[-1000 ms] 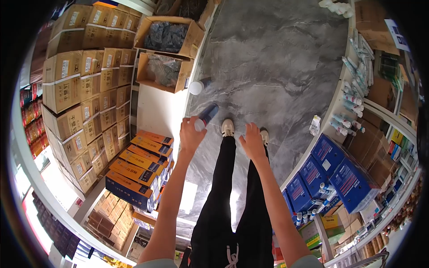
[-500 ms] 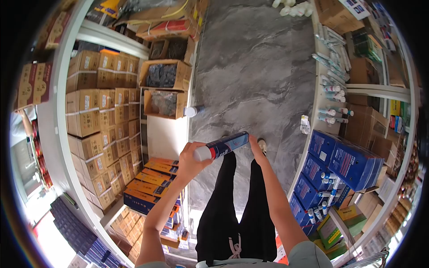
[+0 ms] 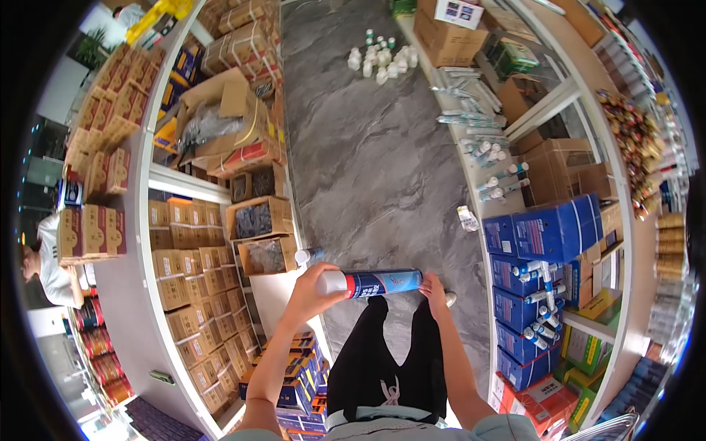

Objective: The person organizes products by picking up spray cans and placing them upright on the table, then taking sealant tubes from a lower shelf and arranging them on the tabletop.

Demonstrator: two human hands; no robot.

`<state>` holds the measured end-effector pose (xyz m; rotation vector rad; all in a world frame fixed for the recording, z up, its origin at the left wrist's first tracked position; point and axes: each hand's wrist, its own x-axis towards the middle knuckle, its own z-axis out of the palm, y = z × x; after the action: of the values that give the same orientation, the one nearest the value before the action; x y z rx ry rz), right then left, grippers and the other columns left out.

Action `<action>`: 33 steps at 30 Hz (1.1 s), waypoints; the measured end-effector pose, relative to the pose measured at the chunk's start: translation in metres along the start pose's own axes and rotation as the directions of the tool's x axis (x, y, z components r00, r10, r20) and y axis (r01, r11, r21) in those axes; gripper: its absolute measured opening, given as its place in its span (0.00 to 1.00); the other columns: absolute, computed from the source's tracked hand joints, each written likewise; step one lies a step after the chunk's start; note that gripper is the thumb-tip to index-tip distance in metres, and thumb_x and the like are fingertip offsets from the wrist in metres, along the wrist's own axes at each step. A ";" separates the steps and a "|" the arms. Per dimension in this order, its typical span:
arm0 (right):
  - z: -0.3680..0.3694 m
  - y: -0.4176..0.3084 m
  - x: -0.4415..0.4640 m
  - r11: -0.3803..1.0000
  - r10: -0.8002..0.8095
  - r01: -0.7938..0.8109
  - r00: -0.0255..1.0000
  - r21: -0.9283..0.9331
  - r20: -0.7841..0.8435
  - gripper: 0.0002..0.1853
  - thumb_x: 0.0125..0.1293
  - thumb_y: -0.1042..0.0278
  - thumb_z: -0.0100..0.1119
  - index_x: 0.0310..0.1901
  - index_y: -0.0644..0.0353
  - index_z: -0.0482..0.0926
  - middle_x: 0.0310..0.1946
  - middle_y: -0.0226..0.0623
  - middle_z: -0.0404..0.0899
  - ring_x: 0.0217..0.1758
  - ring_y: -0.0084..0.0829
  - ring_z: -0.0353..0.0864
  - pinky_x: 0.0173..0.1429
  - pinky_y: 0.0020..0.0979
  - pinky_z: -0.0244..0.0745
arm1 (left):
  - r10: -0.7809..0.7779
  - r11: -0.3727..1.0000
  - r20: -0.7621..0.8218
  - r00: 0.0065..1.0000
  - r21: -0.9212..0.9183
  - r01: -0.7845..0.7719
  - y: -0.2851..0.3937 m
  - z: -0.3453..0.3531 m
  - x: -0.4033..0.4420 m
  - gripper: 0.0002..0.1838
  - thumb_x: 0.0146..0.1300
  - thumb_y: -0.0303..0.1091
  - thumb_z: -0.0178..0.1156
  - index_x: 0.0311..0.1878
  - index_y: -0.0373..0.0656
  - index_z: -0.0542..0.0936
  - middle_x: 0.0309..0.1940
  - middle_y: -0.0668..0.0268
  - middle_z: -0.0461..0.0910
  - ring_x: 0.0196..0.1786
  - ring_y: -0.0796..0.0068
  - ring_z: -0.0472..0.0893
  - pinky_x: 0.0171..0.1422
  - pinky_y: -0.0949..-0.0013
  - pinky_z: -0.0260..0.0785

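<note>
1. My left hand (image 3: 312,292) is wrapped round the capped end of a blue can (image 3: 386,282). My right hand (image 3: 435,288) meets its dark end; I cannot tell whether those fingers grip or only steady it.
2. The can now lies nearly level above my black trousers (image 3: 357,360). A second ago my left hand alone had it, tilted; I judge it better supported this way.
3. Just beyond my left hand is another white-capped can (image 3: 309,255), partly hidden.
4. Farther off, to my right, blue boxes (image 3: 555,229) are stacked.
5. Farthest, white bottles (image 3: 386,60) cluster on the grey floor (image 3: 368,169), fuller in view than before.
</note>
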<state>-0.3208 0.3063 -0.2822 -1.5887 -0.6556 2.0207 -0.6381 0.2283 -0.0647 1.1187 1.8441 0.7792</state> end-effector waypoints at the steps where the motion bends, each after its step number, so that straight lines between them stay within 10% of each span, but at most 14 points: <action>1: -0.010 -0.004 -0.017 0.999 -0.033 0.033 0.999 0.017 -0.027 0.25 0.69 0.42 0.50 0.48 0.59 0.78 0.38 0.30 0.78 0.43 0.24 0.77 0.52 0.27 0.69 | -0.040 0.996 0.047 0.998 -0.076 0.044 0.014 -0.001 -0.001 0.26 0.46 0.35 0.74 0.49 0.43 0.77 0.41 0.60 0.80 0.45 0.67 0.81 0.50 0.66 0.72; 16: -0.165 -0.072 -0.203 0.891 -0.378 0.451 0.787 0.037 -0.487 0.16 0.69 0.62 0.57 0.54 0.60 0.81 0.32 0.20 0.77 0.37 0.16 0.71 0.43 0.22 0.61 | 0.437 0.899 0.193 0.879 -0.110 -0.423 0.206 0.116 -0.032 0.34 0.48 0.40 0.75 0.59 0.47 0.72 0.39 0.59 0.82 0.43 0.65 0.82 0.50 0.65 0.73; 33: -0.322 -0.069 -0.329 0.566 -0.402 0.729 0.651 0.384 -0.644 0.19 0.67 0.71 0.59 0.59 0.63 0.77 0.39 0.20 0.79 0.36 0.13 0.66 0.41 0.19 0.58 | 0.672 0.712 0.206 0.711 -0.444 -0.544 0.349 0.301 -0.120 0.44 0.45 0.34 0.75 0.66 0.43 0.65 0.45 0.65 0.75 0.48 0.73 0.77 0.55 0.69 0.71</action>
<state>0.0673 0.1734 -0.0618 -1.1582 -0.2133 1.0647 -0.2031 0.2907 0.1196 1.5397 0.9448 1.1465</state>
